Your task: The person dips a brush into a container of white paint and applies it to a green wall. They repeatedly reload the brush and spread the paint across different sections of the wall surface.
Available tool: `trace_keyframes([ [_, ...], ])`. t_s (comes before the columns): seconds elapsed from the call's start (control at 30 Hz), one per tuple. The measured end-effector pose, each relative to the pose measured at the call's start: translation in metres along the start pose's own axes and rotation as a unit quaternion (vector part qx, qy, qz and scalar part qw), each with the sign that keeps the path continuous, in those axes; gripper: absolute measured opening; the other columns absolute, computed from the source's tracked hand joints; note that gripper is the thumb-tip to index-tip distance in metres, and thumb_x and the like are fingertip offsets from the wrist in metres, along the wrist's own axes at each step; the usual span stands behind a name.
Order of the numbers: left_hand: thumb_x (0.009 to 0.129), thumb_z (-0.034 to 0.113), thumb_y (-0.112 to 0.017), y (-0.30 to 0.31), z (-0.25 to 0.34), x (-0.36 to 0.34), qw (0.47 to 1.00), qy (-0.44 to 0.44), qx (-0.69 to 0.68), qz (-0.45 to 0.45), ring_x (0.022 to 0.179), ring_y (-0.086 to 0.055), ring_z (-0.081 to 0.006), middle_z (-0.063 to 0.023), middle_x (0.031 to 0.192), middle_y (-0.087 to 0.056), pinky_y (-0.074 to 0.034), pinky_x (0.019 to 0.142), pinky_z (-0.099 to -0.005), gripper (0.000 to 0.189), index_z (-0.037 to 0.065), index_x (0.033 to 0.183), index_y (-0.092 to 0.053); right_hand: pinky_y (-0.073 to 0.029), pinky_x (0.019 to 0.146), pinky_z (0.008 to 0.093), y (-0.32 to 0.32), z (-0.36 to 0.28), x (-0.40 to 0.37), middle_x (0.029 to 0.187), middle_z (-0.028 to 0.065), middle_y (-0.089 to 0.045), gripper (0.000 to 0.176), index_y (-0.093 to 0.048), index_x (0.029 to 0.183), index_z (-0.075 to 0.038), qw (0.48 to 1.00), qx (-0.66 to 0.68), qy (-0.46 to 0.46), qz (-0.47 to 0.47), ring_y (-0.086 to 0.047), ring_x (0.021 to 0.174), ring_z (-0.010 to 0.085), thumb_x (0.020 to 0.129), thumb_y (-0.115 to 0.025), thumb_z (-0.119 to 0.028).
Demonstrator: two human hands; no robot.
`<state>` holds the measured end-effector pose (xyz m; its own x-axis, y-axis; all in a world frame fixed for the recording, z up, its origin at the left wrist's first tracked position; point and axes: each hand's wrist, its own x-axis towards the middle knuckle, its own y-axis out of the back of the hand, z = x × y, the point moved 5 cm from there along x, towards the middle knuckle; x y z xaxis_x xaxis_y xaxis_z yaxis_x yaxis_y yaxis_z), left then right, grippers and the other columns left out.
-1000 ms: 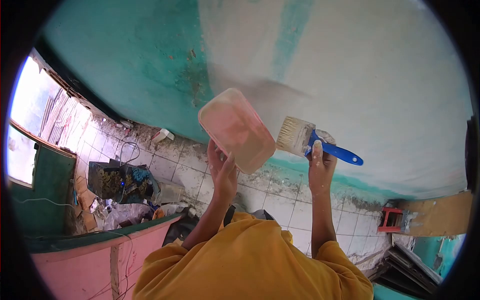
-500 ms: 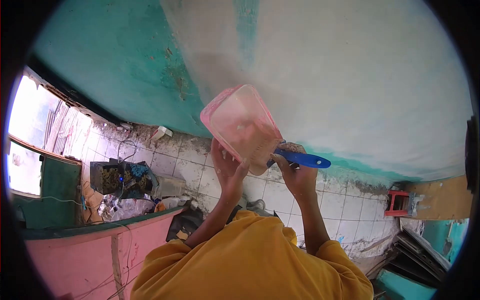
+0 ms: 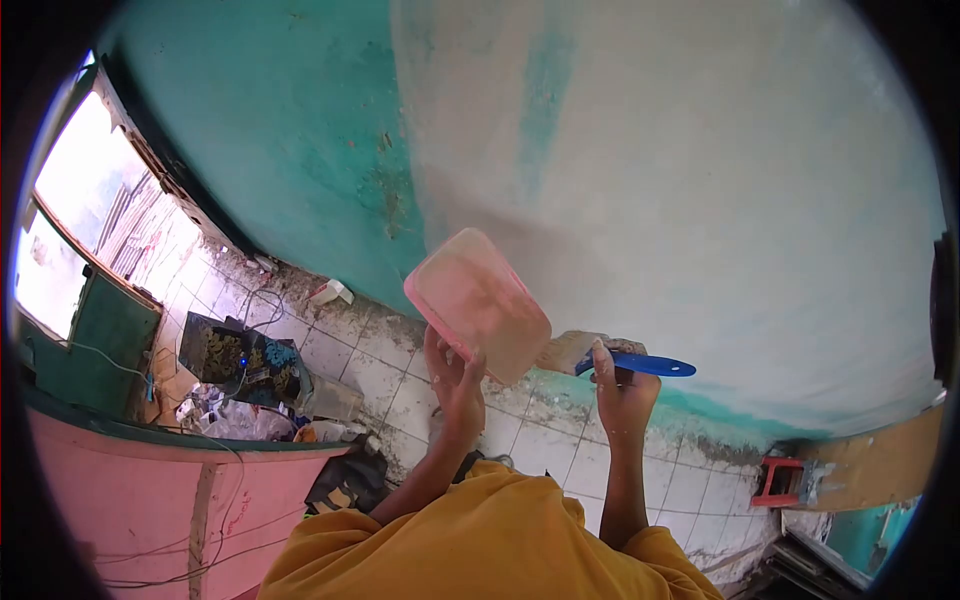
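Note:
My left hand (image 3: 458, 392) grips a pink rectangular plastic tub (image 3: 424, 307) from below, thumb at its near side. Pale paint coats the tub's inside, and the tub tilts in front of the wall. In my right hand (image 3: 626, 402) is a paintbrush with a blue handle (image 3: 655, 365), my fingers closed around it near the bristles. Its paint-covered bristles (image 3: 563, 352) point left, close beside the tub's right edge. Behind both stands a wall (image 3: 680, 200) with a whitish coat, and bare green (image 3: 270, 150) shows on its left part.
White floor tiles (image 3: 545, 450) run along the wall's foot. At left, a dark floral-patterned box (image 3: 215, 350) and plastic bags (image 3: 235, 412) lie behind a pink partition (image 3: 120, 490). A red stool-like frame (image 3: 775, 482) stands at right, and a bright window opening (image 3: 95, 170) is at far left.
The brush has come out of the tub and moved right. The tub sits lower in view and has turned. The camera view has tilted slightly.

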<state>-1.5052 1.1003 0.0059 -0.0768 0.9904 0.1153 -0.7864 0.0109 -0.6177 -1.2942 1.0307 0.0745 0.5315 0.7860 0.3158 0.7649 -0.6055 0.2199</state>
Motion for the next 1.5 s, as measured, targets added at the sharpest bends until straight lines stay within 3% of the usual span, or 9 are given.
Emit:
trace_keyframes([
  [0.37, 0.089, 0.004, -0.064, 0.048, 0.029, 0.095, 0.995, 0.032, -0.093, 0.033, 0.117, -0.045, -0.0190, -0.0105, 0.126, -0.041, -0.040, 0.099, -0.0321, 0.074, 0.003, 0.148, -0.020, -0.050, 0.063, 0.0223, -0.071, -0.020, 0.089, 0.084, 0.0049, -0.067, 0.018, -0.065, 0.104, 0.003, 0.995, 0.072, 0.003, 0.065, -0.062, 0.072, 0.0096, 0.091, -0.069, -0.008],
  [0.43, 0.091, 0.012, -0.063, 0.061, 0.037, 0.115, 0.997, 0.019, -0.072, 0.019, 0.119, -0.045, -0.0211, -0.0102, 0.127, -0.040, -0.042, 0.097, -0.0366, 0.074, 0.006, 0.150, -0.018, -0.052, 0.071, 0.0291, -0.099, -0.079, 0.122, 0.090, 0.0108, -0.071, 0.021, -0.069, 0.106, 0.001, 0.964, -0.074, 0.256, 0.021, -0.068, 0.080, 0.0169, 0.087, -0.071, -0.009],
  [0.73, 0.090, 0.016, -0.065, 0.105, 0.068, 0.192, 0.998, 0.018, -0.062, -0.001, 0.117, -0.046, -0.0192, -0.0081, 0.125, -0.040, -0.042, 0.095, -0.0354, 0.075, 0.006, 0.149, -0.020, -0.053, 0.073, 0.0341, -0.238, -0.266, 0.222, 0.103, 0.0049, -0.069, 0.033, -0.070, 0.112, -0.012, 0.706, -0.287, 0.637, 0.115, -0.066, 0.089, 0.0256, 0.079, -0.069, -0.005],
  [0.93, 0.088, 0.010, -0.066, 0.126, 0.077, 0.214, 0.990, 0.034, -0.135, 0.016, 0.113, -0.046, -0.0177, -0.0090, 0.122, -0.041, -0.041, 0.094, -0.0327, 0.075, 0.003, 0.148, -0.021, -0.052, 0.080, 0.0375, -0.296, -0.222, 0.234, 0.112, 0.0088, -0.066, 0.043, -0.068, 0.116, -0.013, 0.647, -0.436, 0.619, 0.093, -0.064, 0.093, 0.0270, 0.074, -0.063, -0.006],
  [1.17, 0.089, 0.012, -0.065, 0.135, 0.091, 0.231, 0.986, 0.009, -0.168, 0.015, 0.110, -0.046, -0.0161, -0.0066, 0.120, -0.040, -0.042, 0.089, -0.0308, 0.075, 0.004, 0.149, -0.021, -0.053, 0.074, 0.0401, -0.324, -0.145, 0.215, 0.098, 0.0088, -0.068, 0.044, -0.068, 0.117, -0.016, 0.758, -0.434, 0.470, -0.122, -0.064, 0.084, 0.0273, 0.073, -0.065, -0.013],
  [1.27, 0.089, 0.012, -0.065, 0.135, 0.087, 0.230, 0.986, 0.023, -0.167, 0.014, 0.110, -0.047, -0.0160, -0.0063, 0.120, -0.040, -0.043, 0.088, -0.0303, 0.075, 0.004, 0.149, -0.021, -0.054, 0.069, 0.0424, -0.293, -0.224, 0.257, 0.086, 0.0128, -0.068, 0.022, -0.072, 0.101, -0.012, 0.772, -0.412, 0.484, 0.031, -0.065, 0.079, 0.0313, 0.085, -0.065, -0.025],
  [1.33, 0.092, 0.016, -0.061, 0.134, 0.082, 0.229, 0.989, 0.035, -0.145, -0.014, 0.130, -0.041, -0.0222, -0.0083, 0.135, -0.041, -0.035, 0.108, -0.0395, 0.074, 0.005, 0.151, -0.017, -0.054, 0.065, 0.0390, -0.276, -0.282, 0.279, 0.084, 0.0112, -0.069, 0.020, -0.072, 0.097, -0.012, 0.733, -0.410, 0.534, 0.102, -0.066, 0.075, 0.0305, 0.088, -0.066, -0.028],
  [1.37, 0.092, 0.016, -0.061, 0.133, 0.083, 0.230, 0.989, 0.036, -0.146, -0.016, 0.130, -0.041, -0.0222, -0.0083, 0.135, -0.041, -0.035, 0.108, -0.0395, 0.074, 0.005, 0.151, -0.017, -0.054, 0.063, 0.0367, -0.275, -0.315, 0.265, 0.086, 0.0074, -0.069, 0.015, -0.073, 0.098, -0.013, 0.647, -0.403, 0.627, 0.163, -0.065, 0.074, 0.0280, 0.089, -0.064, -0.022],
  [1.5, 0.089, 0.012, -0.065, 0.132, 0.084, 0.228, 0.983, 0.036, -0.180, -0.006, 0.111, -0.046, -0.0162, -0.0064, 0.120, -0.039, -0.043, 0.088, -0.0313, 0.076, 0.005, 0.149, -0.020, -0.053, 0.066, 0.0366, -0.278, -0.325, 0.260, 0.092, 0.0032, -0.068, 0.028, -0.071, 0.108, -0.019, 0.603, -0.406, 0.662, 0.182, -0.064, 0.078, 0.0255, 0.081, -0.066, -0.013],
])
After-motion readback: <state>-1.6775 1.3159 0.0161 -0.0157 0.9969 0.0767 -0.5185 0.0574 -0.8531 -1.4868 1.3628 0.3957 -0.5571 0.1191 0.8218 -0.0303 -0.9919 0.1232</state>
